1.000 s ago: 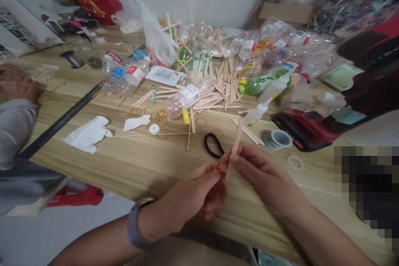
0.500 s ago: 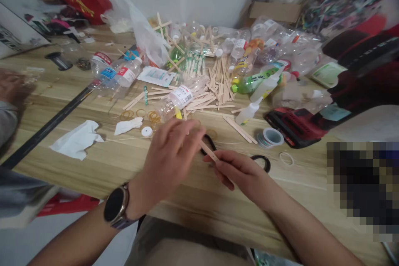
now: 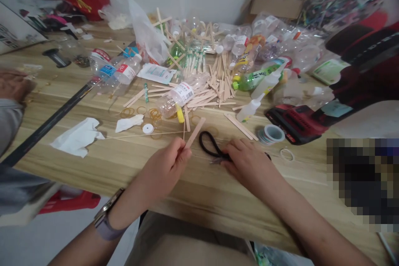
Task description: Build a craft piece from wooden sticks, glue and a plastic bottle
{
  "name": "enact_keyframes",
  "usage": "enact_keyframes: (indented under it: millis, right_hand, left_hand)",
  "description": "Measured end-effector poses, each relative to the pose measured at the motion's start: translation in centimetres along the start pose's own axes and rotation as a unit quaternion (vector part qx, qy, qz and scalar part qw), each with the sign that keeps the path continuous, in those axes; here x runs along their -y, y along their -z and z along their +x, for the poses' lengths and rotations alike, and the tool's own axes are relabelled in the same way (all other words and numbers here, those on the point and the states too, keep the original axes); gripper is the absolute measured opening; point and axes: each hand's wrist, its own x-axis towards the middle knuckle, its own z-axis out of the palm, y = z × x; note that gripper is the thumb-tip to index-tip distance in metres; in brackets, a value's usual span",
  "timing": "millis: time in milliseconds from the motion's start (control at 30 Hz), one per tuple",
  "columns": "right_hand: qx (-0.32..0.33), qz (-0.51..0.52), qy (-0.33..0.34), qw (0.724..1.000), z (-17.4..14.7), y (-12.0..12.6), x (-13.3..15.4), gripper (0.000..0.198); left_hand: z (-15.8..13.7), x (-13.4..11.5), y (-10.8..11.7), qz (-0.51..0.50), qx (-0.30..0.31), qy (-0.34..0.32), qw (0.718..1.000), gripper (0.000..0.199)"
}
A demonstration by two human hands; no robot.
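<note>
My left hand (image 3: 166,170) pinches a flat wooden craft stick (image 3: 197,129) near its lower end, and the stick points up and to the right. A thin pale strand (image 3: 146,135) runs along the table to the left of that hand. My right hand (image 3: 246,162) is closed over a pair of black-handled scissors (image 3: 207,149) lying on the table. One handle loop shows to the left of the fingers, and the rest is mostly hidden under the palm. Beyond my hands lies a pile of craft sticks (image 3: 221,87), with a clear plastic bottle (image 3: 177,95) beside it.
Glue bottles (image 3: 248,110), a tape roll (image 3: 271,134) and a red-black power tool (image 3: 296,122) stand to the right. White tissue (image 3: 77,137), rubber bands (image 3: 155,113) and a dark bar (image 3: 50,122) lie left. Another person's hand (image 3: 14,85) rests at the left edge.
The craft stick has passed from my right hand to my left. My right hand has moved onto the scissors, and my left hand has lowered.
</note>
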Motion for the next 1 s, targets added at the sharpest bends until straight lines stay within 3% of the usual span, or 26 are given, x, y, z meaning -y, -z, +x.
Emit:
enact_keyframes:
  millis: [167,300,433,533,633,800,1000]
  right_hand:
    - [0.076,0.013,-0.010,0.997,0.0,1.5,0.5,0.009]
    - [0.130,0.129,-0.028,0.983,-1.0,3.1,-0.8,0.010]
    - [0.096,0.329,-0.029,0.939,-2.3,4.2,-0.9,0.006]
    - [0.049,0.401,-0.060,0.913,-2.9,4.8,0.5,0.014]
    - [-0.008,0.389,-0.064,0.919,-3.3,4.9,2.3,0.010]
    - [-0.133,0.255,-0.013,0.958,-3.3,3.9,3.9,0.013]
    - [-0.165,0.157,0.017,0.974,-3.1,2.9,4.0,0.023]
  left_hand:
    - [-0.9,0.0,-0.9,-0.097,0.012,0.028,0.995,0.018]
    - [-1.5,0.2,-1.3,-0.112,0.008,0.035,0.993,0.025]
    - [-2.0,-0.2,-1.9,-0.081,0.011,0.022,0.996,0.032]
    - [-2.2,-0.8,-2.4,-0.056,0.002,0.007,0.998,0.034]
    - [-2.6,-1.3,-2.7,-0.014,-0.018,-0.019,1.000,0.033]
    - [-3.0,-1.7,-3.3,0.045,-0.066,-0.058,0.995,0.032]
    - [-3.2,-1.7,-3.9,0.088,-0.091,-0.085,0.988,0.029]
